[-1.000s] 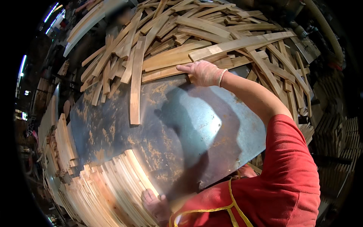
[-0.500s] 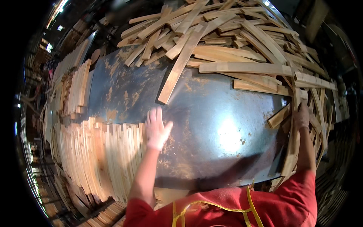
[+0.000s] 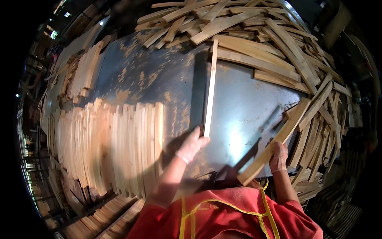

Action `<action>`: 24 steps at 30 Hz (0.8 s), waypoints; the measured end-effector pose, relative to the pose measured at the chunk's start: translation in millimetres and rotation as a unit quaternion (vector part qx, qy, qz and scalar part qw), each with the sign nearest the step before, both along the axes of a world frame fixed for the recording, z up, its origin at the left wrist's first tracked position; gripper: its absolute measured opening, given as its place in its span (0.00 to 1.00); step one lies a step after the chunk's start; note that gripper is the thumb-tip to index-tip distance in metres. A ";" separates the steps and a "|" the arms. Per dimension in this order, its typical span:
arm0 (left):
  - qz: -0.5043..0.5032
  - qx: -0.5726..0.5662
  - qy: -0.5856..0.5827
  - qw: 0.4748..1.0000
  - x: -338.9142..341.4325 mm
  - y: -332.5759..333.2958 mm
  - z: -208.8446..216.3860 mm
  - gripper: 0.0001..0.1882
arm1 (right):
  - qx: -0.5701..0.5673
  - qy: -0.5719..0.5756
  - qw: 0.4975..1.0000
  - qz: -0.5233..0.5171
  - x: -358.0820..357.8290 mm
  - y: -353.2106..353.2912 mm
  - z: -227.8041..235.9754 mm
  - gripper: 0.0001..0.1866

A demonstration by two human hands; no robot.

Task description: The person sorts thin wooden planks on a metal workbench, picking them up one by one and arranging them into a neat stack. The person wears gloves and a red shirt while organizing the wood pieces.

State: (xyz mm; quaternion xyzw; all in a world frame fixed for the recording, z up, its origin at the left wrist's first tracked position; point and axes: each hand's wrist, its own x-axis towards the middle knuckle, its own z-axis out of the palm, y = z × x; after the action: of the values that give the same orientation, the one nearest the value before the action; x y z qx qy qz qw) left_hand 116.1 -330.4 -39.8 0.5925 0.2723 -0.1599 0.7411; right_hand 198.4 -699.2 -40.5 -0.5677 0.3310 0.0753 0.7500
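Note:
My left hand (image 3: 191,146), in a pale glove, is closed on the near end of a narrow wooden strip (image 3: 211,91). That strip stands on its edge and points away from me, its far end by the loose pile. To the right, my gloved right hand (image 3: 278,156) grips a wooden slat (image 3: 292,124) around its middle. The slat hangs tilted over the table's right part, its lower end close to my red shirt. Left of my left hand, a row of upright-edged slats (image 3: 133,147) lies side by side.
A heap of loose slats (image 3: 254,49) covers the far and right parts of the worn metal table (image 3: 159,75). Another stack (image 3: 88,69) stands at the far left. Several boards (image 3: 104,217) lie below the row at the lower left.
My left hand has moved right and taken hold of a strip. My right hand has drawn a slat from the right-hand heap toward me. The long slat that jutted toward me has left its place.

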 end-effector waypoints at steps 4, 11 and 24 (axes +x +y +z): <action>0.074 -0.113 0.037 0.990 -150.1 -22.3 -1.9 0.34 | -0.020 -0.002 0.985 0.173 -16.5 75.1 -9.6 0.19; -0.201 0.394 0.046 0.896 -278.0 -5.7 35.0 0.45 | -0.290 -0.027 0.654 0.698 -105.8 263.3 16.8 0.35; -0.143 0.636 0.006 0.758 -253.5 1.1 34.4 0.48 | -0.614 -0.175 0.674 0.371 70.5 94.8 39.1 0.25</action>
State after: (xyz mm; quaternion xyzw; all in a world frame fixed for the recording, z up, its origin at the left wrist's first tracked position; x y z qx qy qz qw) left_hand -137.4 -329.3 -5.4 0.9587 0.2278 -0.0573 0.1604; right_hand 268.9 -604.4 -1.5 -0.9793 -0.0729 0.0265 0.1868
